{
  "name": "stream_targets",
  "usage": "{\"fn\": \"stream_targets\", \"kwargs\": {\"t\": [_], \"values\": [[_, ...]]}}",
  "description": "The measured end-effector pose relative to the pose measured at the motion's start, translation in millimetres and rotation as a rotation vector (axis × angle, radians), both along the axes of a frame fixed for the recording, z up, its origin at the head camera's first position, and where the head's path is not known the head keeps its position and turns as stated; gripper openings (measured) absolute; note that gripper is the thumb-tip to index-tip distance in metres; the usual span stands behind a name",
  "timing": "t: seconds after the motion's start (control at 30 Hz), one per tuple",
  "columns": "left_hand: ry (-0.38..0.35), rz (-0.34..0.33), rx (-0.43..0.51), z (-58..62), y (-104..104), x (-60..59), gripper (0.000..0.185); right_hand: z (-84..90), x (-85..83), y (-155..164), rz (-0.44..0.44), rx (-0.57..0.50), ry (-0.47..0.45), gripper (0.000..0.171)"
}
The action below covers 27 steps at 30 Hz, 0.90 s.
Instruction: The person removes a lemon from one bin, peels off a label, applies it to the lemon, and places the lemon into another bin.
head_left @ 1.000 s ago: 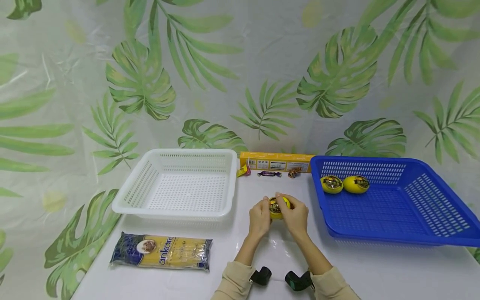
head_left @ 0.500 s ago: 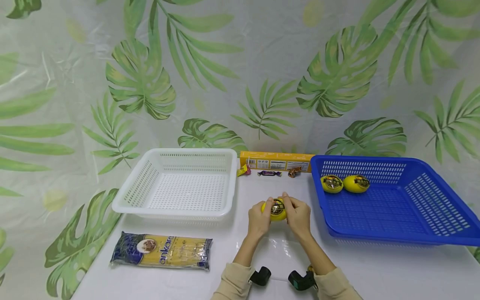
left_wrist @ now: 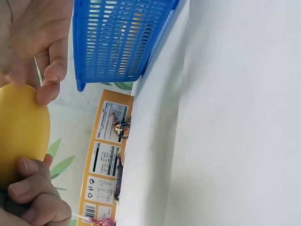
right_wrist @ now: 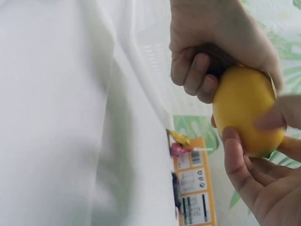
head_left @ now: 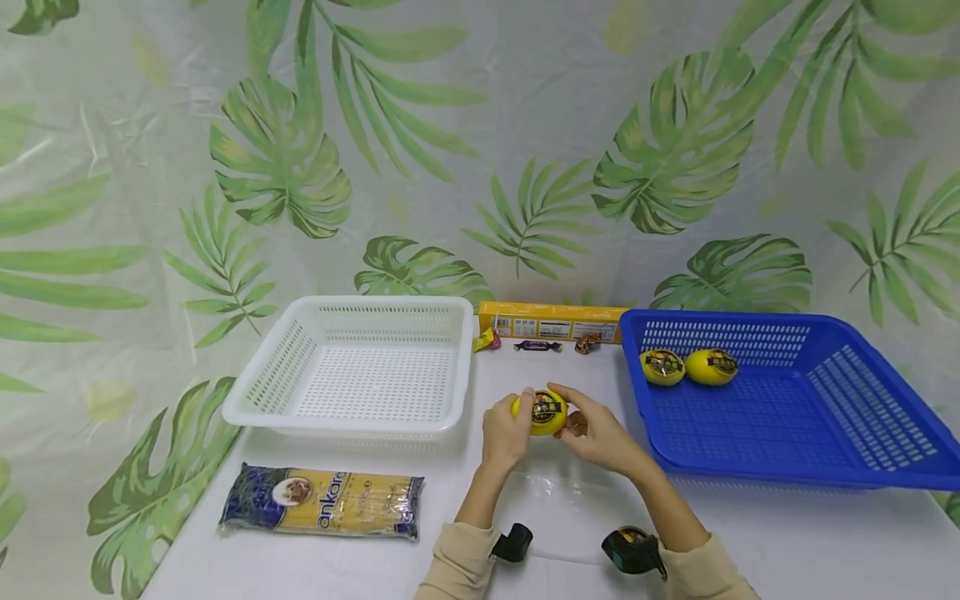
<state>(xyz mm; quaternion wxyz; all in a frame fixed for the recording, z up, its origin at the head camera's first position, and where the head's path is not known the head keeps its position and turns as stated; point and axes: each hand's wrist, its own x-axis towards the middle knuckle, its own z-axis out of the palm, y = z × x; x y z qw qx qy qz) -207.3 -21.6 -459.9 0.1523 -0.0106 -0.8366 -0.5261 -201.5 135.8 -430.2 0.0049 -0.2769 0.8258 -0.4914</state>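
Above the white table a yellow lemon [head_left: 548,412] with a dark printed label is held between both hands. My left hand [head_left: 507,432] grips its left end, thumb on top and fingers curled underneath. At the other end, my right hand [head_left: 597,432] has its thumb and fingertips on the lemon. In the right wrist view the right thumb is blurred against the yellow skin, with fingers [right_wrist: 233,151] on the opposite side. The left wrist view shows the plain yellow side; the label is hidden there.
Two similar labelled lemons [head_left: 711,367] lie in a blue basket [head_left: 757,433] at right. A white basket [head_left: 375,379] stands at left, behind a pasta packet [head_left: 322,502]. Wrapped candies [head_left: 538,346] and an orange box [head_left: 551,321] sit at the back.
The lemon has moved slightly left with my left hand and turned so its label shows more. My right hand has loosened and spread, its wrist shifting right.
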Motion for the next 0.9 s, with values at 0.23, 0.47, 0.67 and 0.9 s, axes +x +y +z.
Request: {"fn": "stream_targets", "kwargs": {"t": [0.23,0.47,0.67,0.9], "values": [[0.098,-0.086,0.029,8.9,2,2.5,0.042,14.6,-1.7,8,0.022,0.087,0.006,0.069],[0.181,-0.188,0.230,16.4,18,4.4,0.037,44.0,-3.6,36,0.003,0.125,0.112,0.069],[0.077,-0.404,0.124,13.1,44,3.4,0.026,81.4,-17.1,90,-0.060,0.226,0.093,0.071],[-0.008,-0.593,-0.063,17.5,74,-5.9,0.049,105.3,-47.7,166,-0.092,0.403,-0.016,0.069]]}}
